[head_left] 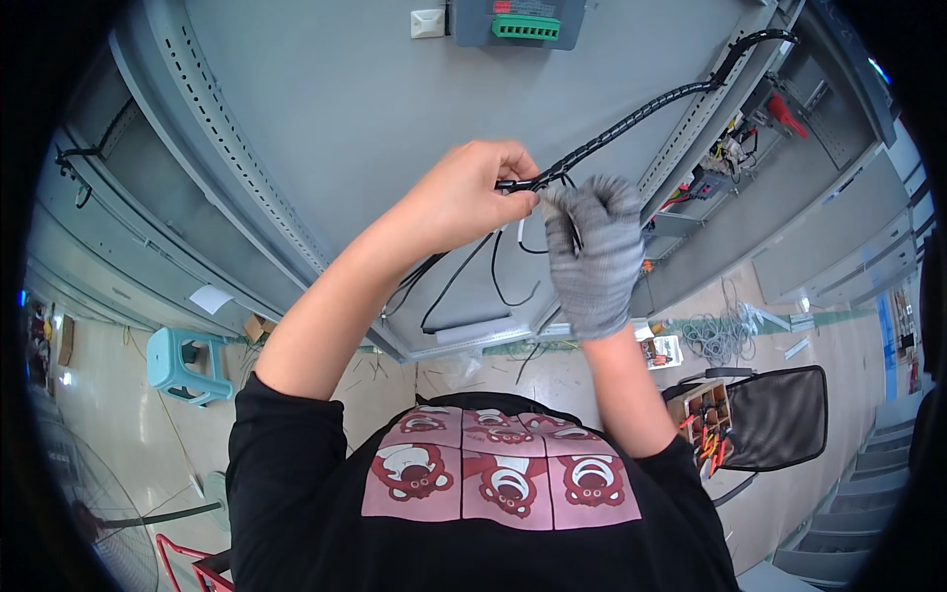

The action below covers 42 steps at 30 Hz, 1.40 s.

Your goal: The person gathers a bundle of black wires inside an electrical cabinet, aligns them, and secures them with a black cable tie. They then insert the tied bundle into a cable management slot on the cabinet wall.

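A bundle of black cables in spiral wrap runs from the cabinet's upper right down to my hands. My bare left hand is closed on it, thumb and fingers pinching near the end of the wrapped part. Close by on the right, my right hand wears a grey knitted glove. Its fingers are curled together against the bundle, and what they grip is hidden. Loose black wires, some with white sleeves at the tip end, hang below my hands inside the cabinet.
A grey device with a green terminal block is fixed on the panel above. Perforated rails flank the opening. Wired components sit at the right. On the floor are a blue stool, coiled wire and a tool box.
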{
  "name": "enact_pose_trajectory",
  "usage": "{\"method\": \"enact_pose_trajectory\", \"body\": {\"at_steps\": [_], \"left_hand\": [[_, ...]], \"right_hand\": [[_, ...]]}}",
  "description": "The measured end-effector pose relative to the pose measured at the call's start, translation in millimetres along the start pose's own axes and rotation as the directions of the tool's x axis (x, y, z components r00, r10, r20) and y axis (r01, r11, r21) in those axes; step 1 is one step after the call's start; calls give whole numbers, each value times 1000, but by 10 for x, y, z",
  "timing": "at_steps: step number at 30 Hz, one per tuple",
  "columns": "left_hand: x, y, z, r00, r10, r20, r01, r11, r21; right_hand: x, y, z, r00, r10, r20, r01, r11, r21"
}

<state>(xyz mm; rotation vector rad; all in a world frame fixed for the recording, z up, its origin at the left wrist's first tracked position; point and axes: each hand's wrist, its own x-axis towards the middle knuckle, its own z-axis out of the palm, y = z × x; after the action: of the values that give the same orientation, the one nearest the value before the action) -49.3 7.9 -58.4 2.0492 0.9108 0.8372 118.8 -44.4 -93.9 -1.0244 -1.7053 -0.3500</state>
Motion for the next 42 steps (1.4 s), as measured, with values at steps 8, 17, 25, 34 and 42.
{"method": "enact_pose_trajectory", "body": {"at_steps": [8, 17, 25, 34, 42], "left_hand": [[-43, 83, 179, 976, 100, -192, -21, 927, 374], [-70, 153, 164, 981, 108, -161, -27, 899, 438], [-92, 169, 21, 986, 40, -163, 6, 962, 272], [-109, 169, 45, 934, 257, -247, -158, 920, 358], [-236, 392, 175, 913, 166, -372, 130, 748, 651]], "right_hand": [[-456, 45, 196, 712, 573, 405, -689, 461, 559], [-85, 105, -140, 989, 93, -114, -100, 993, -58], [99, 249, -71, 971, 197, 137, -210, 973, 92], [70, 366, 255, 821, 332, 464, -564, 348, 749], [173, 285, 285, 789, 389, 476, -606, 368, 705]]}}
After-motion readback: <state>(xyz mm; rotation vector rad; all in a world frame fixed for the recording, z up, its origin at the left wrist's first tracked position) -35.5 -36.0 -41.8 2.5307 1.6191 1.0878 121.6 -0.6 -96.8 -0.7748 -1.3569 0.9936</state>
